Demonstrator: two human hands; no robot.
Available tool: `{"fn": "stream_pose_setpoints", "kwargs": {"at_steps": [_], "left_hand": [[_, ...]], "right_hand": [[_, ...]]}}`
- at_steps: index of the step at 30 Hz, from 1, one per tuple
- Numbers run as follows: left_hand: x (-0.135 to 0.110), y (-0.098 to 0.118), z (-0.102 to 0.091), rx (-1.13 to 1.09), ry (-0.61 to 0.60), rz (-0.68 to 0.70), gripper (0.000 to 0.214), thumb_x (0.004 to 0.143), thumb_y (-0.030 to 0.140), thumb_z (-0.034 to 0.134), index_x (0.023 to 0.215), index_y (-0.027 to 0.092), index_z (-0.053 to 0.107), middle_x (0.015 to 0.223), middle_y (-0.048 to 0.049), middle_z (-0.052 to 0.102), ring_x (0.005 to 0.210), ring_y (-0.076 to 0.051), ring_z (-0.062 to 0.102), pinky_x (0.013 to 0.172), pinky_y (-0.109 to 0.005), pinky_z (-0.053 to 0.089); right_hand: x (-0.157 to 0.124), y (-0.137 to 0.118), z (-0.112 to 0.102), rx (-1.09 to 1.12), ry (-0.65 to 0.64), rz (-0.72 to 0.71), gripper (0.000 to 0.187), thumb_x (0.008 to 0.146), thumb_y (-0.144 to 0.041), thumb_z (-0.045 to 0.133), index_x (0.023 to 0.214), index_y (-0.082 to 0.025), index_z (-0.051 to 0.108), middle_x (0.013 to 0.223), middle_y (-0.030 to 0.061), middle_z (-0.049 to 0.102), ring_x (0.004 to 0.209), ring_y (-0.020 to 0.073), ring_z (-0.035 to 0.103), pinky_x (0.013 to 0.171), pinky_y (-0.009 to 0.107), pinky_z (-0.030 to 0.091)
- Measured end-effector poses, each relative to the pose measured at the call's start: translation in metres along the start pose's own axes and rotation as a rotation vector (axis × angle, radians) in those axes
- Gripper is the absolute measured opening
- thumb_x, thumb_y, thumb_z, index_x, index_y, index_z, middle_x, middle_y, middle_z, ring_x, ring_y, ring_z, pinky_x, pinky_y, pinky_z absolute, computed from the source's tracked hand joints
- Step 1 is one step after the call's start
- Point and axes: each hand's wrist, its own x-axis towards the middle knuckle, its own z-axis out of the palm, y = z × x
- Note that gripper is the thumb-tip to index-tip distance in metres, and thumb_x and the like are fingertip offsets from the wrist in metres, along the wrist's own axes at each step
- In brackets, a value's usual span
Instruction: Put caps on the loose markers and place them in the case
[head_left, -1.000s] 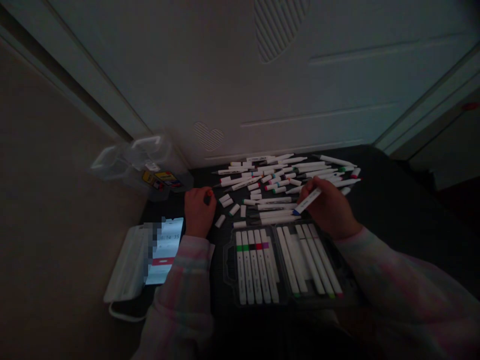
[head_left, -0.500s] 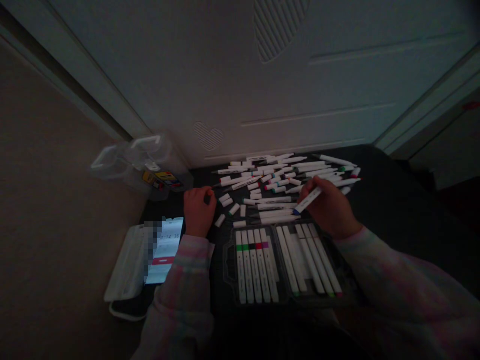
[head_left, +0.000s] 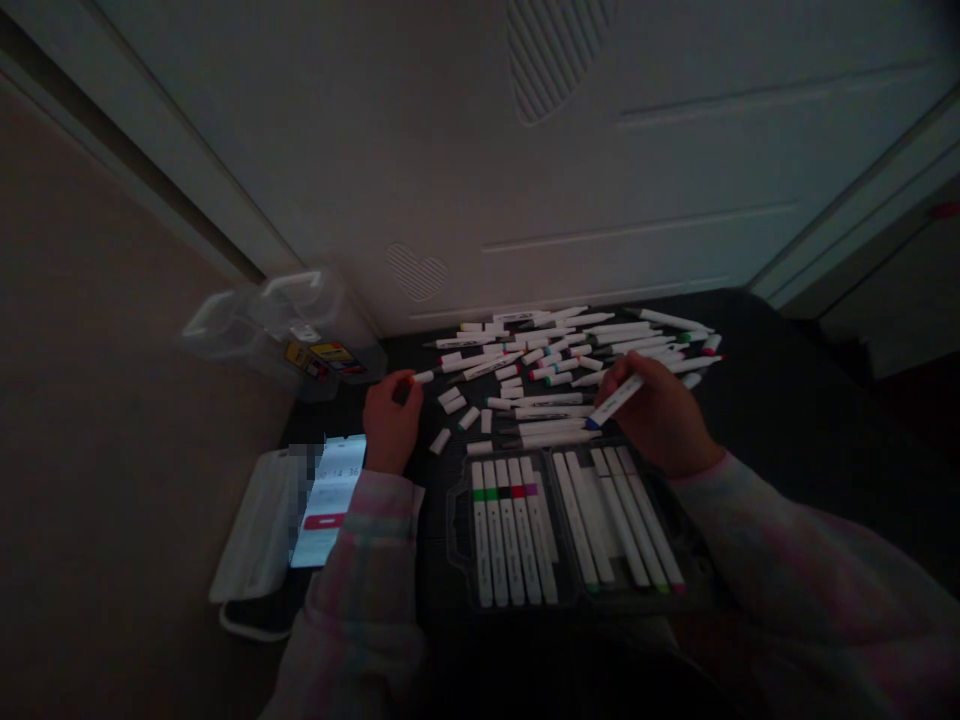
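Note:
My left hand is closed in a pinch beside the loose caps, with a white marker cap sticking out from its fingertips. My right hand grips a white marker with a blue end, tilted so that this end points down and left. Just below the marker lies an open clear case. Its left half holds several white markers with coloured bands, and its right half more white markers. Loose white caps lie between my hands.
Behind my hands spreads a pile of uncapped markers and caps on the dark table. Clear plastic boxes stand at the back left. A lit phone and a whitish case lie left of my left arm. A white panel rises behind the table.
My left hand has shifted slightly left, and a white cap now shows at its fingertips. My right hand and its marker have stayed almost in place.

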Motion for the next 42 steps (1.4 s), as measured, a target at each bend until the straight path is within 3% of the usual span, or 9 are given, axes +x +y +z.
{"fn": "stream_pose_setpoints", "kwargs": {"at_steps": [10,20,28,33,37,42], "left_hand": [[0.001,0.001,0.001,0.057,-0.081,-0.039,0.025,0.071,0.022,0.051,0.091,0.017,0.064,0.087,-0.0066,0.066,0.086,-0.022,0.056,0.08,-0.036,0.043],[0.001,-0.005,0.005,0.147,-0.158,0.054,0.021,0.072,0.02,0.049,0.085,0.017,0.065,0.09,-0.0089,0.067,0.087,-0.024,0.058,0.084,-0.04,0.04],[0.002,-0.007,0.002,0.191,-0.101,0.086,0.019,0.071,0.023,0.05,0.084,0.017,0.063,0.09,-0.0093,0.066,0.09,-0.026,0.058,0.085,-0.041,0.04],[0.003,-0.003,-0.013,0.272,-0.003,0.005,0.028,0.072,0.023,0.045,0.094,0.014,0.06,0.093,-0.0144,0.062,0.095,-0.03,0.055,0.084,-0.046,0.04],[0.0,-0.001,-0.021,0.383,-0.155,-0.107,0.032,0.074,0.03,0.044,0.098,0.014,0.059,0.091,-0.0156,0.063,0.087,-0.031,0.059,0.073,-0.041,0.044],[-0.004,-0.003,-0.019,0.409,-0.249,-0.107,0.028,0.07,0.035,0.05,0.09,0.018,0.06,0.081,-0.0128,0.066,0.072,-0.028,0.062,0.058,-0.035,0.044]], "right_hand": [[0.0,0.0,0.0,0.007,0.009,0.007,0.023,0.076,-0.032,0.055,0.057,-0.019,0.053,0.052,-0.0029,0.05,0.049,0.0088,0.047,0.049,0.02,0.044],[0.0,0.0,0.0,0.007,-0.001,0.0,0.023,0.074,-0.033,0.056,0.057,-0.019,0.053,0.052,-0.0027,0.05,0.049,0.0091,0.047,0.048,0.021,0.044],[0.0,0.0,0.001,0.0,0.001,0.005,0.022,0.075,-0.032,0.055,0.057,-0.019,0.053,0.052,-0.0025,0.05,0.049,0.0094,0.047,0.049,0.021,0.044],[0.001,0.001,0.0,0.003,0.004,-0.003,0.022,0.074,-0.033,0.056,0.058,-0.019,0.052,0.053,-0.0033,0.05,0.05,0.0089,0.047,0.05,0.021,0.044],[0.001,0.002,-0.001,-0.011,-0.02,-0.025,0.022,0.074,-0.032,0.056,0.057,-0.019,0.052,0.054,-0.0034,0.049,0.05,0.0086,0.046,0.05,0.02,0.043],[0.0,0.002,0.0,-0.008,-0.012,-0.02,0.022,0.074,-0.033,0.057,0.058,-0.019,0.052,0.055,-0.0032,0.048,0.05,0.0087,0.045,0.05,0.021,0.043]]}}
